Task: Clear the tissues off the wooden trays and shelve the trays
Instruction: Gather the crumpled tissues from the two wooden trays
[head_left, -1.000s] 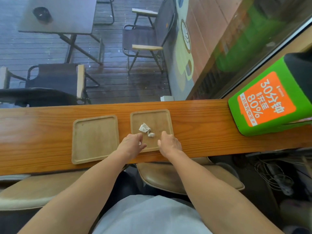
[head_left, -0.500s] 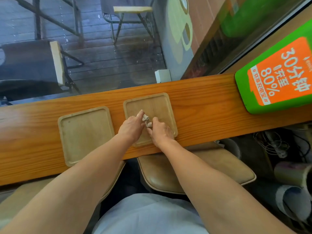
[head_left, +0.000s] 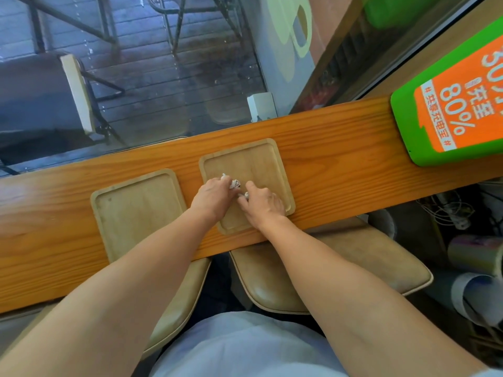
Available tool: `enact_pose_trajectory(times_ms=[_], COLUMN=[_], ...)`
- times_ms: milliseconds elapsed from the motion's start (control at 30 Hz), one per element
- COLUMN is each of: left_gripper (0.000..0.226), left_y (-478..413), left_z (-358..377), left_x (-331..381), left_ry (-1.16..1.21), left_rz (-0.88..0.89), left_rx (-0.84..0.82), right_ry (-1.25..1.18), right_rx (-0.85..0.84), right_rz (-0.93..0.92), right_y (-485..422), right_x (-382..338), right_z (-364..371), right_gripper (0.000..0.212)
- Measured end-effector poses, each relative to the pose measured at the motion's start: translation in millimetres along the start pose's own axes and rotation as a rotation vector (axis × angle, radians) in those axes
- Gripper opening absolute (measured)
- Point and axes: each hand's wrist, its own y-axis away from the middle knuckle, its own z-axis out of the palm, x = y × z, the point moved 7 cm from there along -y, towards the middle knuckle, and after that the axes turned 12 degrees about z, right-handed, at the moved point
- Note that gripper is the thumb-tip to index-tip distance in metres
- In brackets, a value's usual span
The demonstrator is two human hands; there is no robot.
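Observation:
Two square wooden trays lie side by side on the orange-brown counter. The left tray holds nothing. On the right tray my left hand pinches a crumpled white tissue between its fingertips. My right hand rests just right of it, its fingers closed over a smaller tissue scrap. Most of both tissue pieces is hidden by my fingers.
A green and orange charging-station box stands on the counter's right end. Tan stool seats sit under the counter. A small white box is at the counter's far edge by the window. Cables and rolled tubes lie at the lower right.
Both hands slid forward over the right tray and closed on the tissue pieces, which lay loose a second ago. The camera tilted down and closer.

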Motion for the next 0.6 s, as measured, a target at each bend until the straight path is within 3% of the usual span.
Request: enact_pose_trajectory(times_ms=[200, 600], left_gripper=[0.044, 0.029], left_y=[19.5, 72.6], left_z=[-4.2, -17.9], left_x=[1.6, 39.0], left_ry=[-0.009, 0.084], left_rz=[-0.027, -0.053], left_rx=[-0.007, 0.072], right_ry=[-0.043, -0.067], right_rx=[-0.022, -0.036], right_rz=[0.079, 0.016], right_y=[8.9, 51.5], right_x=[10.7, 25.4], right_z=[-1.8, -26.2], right_gripper=[0.022, 0.026])
